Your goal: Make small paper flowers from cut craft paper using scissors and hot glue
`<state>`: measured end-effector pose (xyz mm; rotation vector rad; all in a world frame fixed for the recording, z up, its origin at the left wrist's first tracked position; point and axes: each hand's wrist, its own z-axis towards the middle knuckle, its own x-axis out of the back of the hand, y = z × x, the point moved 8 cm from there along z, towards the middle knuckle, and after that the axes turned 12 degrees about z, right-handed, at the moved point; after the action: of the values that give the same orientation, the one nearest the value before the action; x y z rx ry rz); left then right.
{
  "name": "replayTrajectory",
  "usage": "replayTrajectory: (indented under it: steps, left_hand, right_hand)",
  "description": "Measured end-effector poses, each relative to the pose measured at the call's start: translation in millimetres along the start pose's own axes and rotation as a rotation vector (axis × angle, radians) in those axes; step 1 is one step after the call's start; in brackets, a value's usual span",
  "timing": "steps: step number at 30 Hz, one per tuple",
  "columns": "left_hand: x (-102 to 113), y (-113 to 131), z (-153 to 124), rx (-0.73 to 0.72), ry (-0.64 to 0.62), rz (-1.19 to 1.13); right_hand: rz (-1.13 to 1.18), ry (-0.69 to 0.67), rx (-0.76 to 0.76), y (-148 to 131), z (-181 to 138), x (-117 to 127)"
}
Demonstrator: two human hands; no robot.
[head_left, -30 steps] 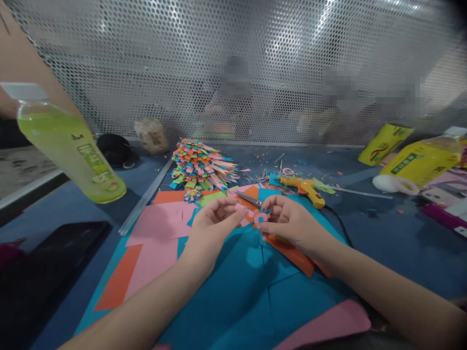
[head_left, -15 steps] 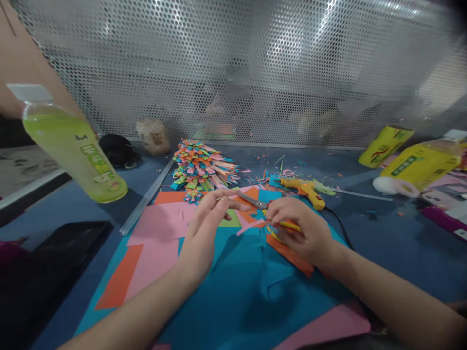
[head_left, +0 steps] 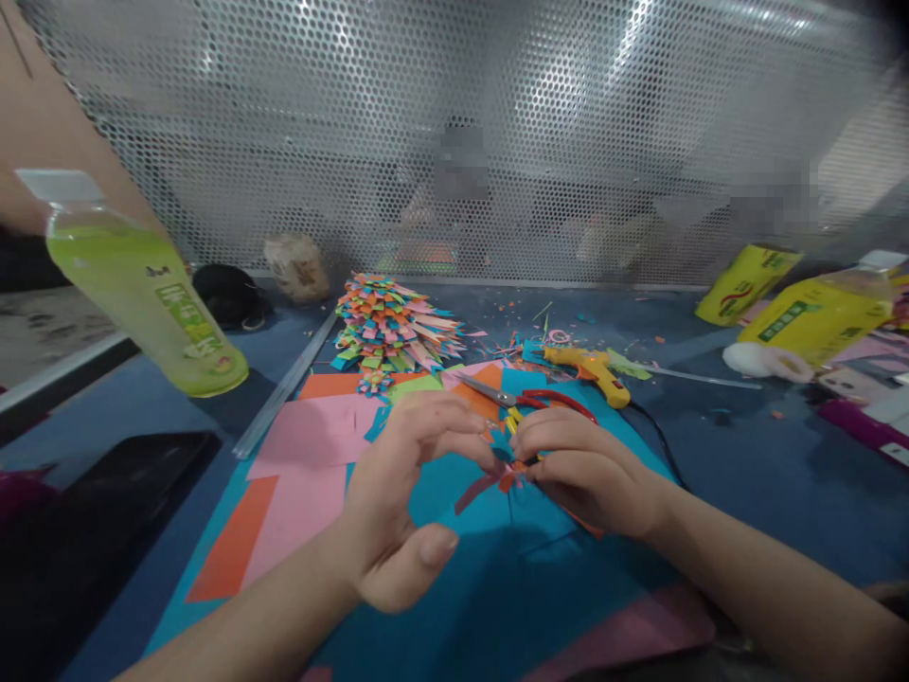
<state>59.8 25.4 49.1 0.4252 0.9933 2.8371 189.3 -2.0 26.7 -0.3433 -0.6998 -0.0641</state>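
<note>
My right hand [head_left: 586, 464] pinches a small paper piece [head_left: 512, 474] in orange, pink and blue, with a loose pink strip [head_left: 474, 493] trailing left. Much of that piece is hidden by the fingers. My left hand [head_left: 401, 493] has its thumb spread well apart from the fingers, and its fingertips reach the near side of the piece. Just behind both hands lie scissors [head_left: 503, 398] with red and yellow handles, blades toward the left. Beneath are a large blue paper sheet [head_left: 454, 587] and pink sheets [head_left: 312, 436].
A cone of layered coloured paper strips [head_left: 390, 327] stands behind the sheets. Right of it lie paper scraps and a yellow glue gun [head_left: 589, 369] with a cord. Drink bottles stand left [head_left: 142, 284] and right [head_left: 816, 322]. A perforated metal panel [head_left: 454, 142] closes the back.
My right hand has moved down off the scissors, whose red handle now shows. My left hand has come nearer, its thumb swinging down and away. The pink strip has shifted lower.
</note>
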Motion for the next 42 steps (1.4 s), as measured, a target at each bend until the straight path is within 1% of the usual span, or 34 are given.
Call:
replayTrajectory:
  steps: [4,9,12,14,17,19,22,25,28,30,33,36,42]
  left_hand:
    - [-2.8,0.4,-0.3,-0.021,-0.064,0.03]
    - [-5.5,-2.8,-2.9,-0.019,-0.1,0.016]
    - [-6.8,-4.9,-4.5,-0.015,-0.114,0.026]
    - [-7.4,-5.4,-5.6,-0.019,-0.124,0.026]
    - [-9.0,-10.4,-4.9,0.02,-0.147,0.006]
    - [-6.6,-18.1,-1.4,0.09,-0.114,-0.02]
    - [-0.8,-37.3,4.7,0.278,-0.039,-0.018]
    - [2.3,-56.2,6.3,0.477,0.004,-0.024]
    - [1.4,-69.8,2.6,0.628,0.008,-0.04]
    - [-1.7,-72.8,1.5,0.643,-0.025,-0.042]
    - [-3.8,-73.3,1.4,0.608,-0.057,-0.003]
    - [-2.5,-74.0,0.9,0.591,-0.046,0.033]
    - [-1.4,-77.8,-0.7,0.612,-0.025,0.017]
  right_hand:
    - [0.041,0.004,-0.033,3.5,-1.7,-0.2]
    - [0.069,0.037,-0.115,6.3,1.8,0.4]
    - [0.124,0.073,-0.148,6.1,6.4,2.6]
    - [0.175,0.105,-0.198,8.2,9.0,4.0]
    - [0.295,0.189,-0.346,18.9,7.9,4.4]
    - [0.438,0.296,-0.485,32.0,2.0,3.4]
    - [0.677,0.426,-0.679,52.0,-8.9,-5.0]
    - [0.802,0.477,-0.8,64.4,-14.3,-12.8]
    - [0.807,0.47,-0.898,70.9,-17.3,-15.9]
    - [0.799,0.464,-0.93,72.6,-18.5,-15.3]
    - [0.8,0.474,-0.931,73.1,-19.3,-12.9]
    - [0.82,0.476,-0.921,72.4,-19.3,-13.1]
    - [0.831,0.459,-0.93,72.2,-20.2,-16.2]
